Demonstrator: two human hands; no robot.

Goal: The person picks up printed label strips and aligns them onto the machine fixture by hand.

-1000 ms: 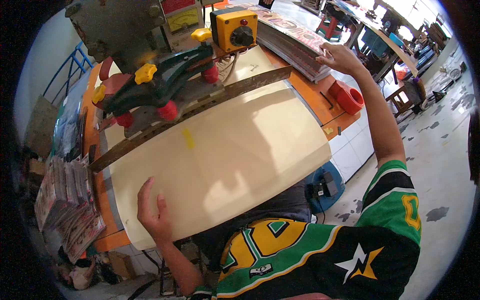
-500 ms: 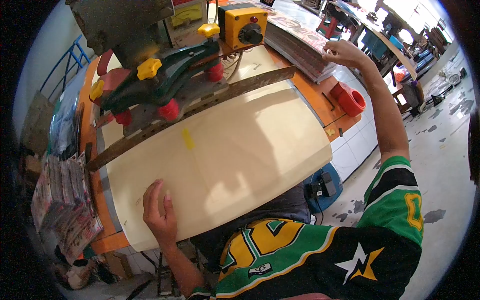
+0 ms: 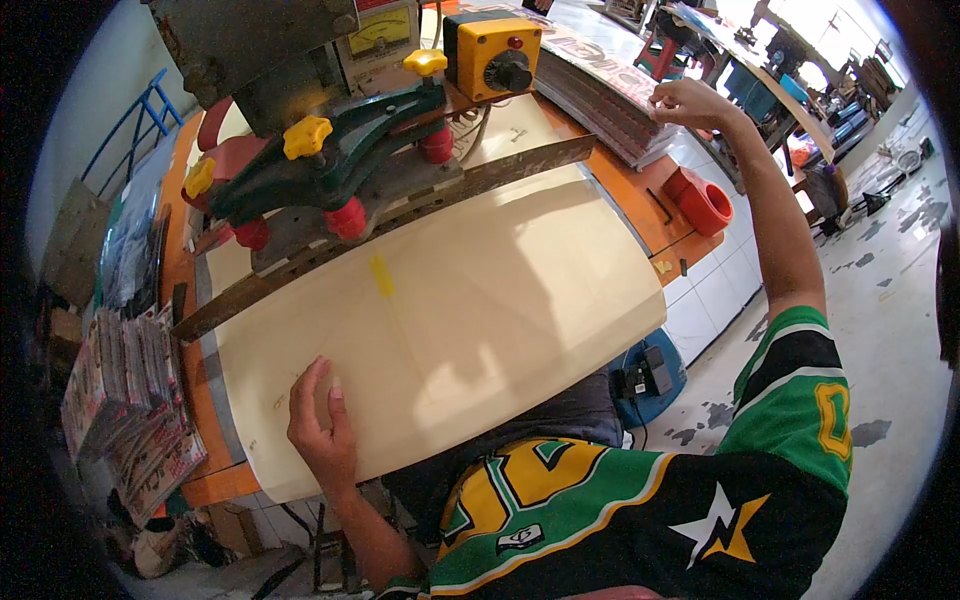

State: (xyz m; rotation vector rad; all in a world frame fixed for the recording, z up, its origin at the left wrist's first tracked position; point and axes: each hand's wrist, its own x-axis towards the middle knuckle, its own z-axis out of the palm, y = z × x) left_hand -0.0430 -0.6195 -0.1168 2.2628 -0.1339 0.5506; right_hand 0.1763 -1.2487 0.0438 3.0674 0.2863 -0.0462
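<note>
A big, smooth, cream sheet [image 3: 480, 290] is spread under the left hand [image 3: 322, 420], which is kept loosely open, with nothing gripped. The sheet's near edge is bent down, and a yellow strip [image 3: 381, 276] is seen ahead of that hand. The right hand [image 3: 695, 105] is curled at the corner of a printed stack [image 3: 605, 95]; whether a page is pinched cannot be told. Some orange bench [image 3: 635, 203] is shown between the sheet and a red ring [image 3: 700, 200], below the right hand. Beyond the left hand, a metal bar [image 3: 520, 172] is set along the sheet. Right of both hands, a pale, patchy floor [image 3: 880, 300] is seen.
</note>
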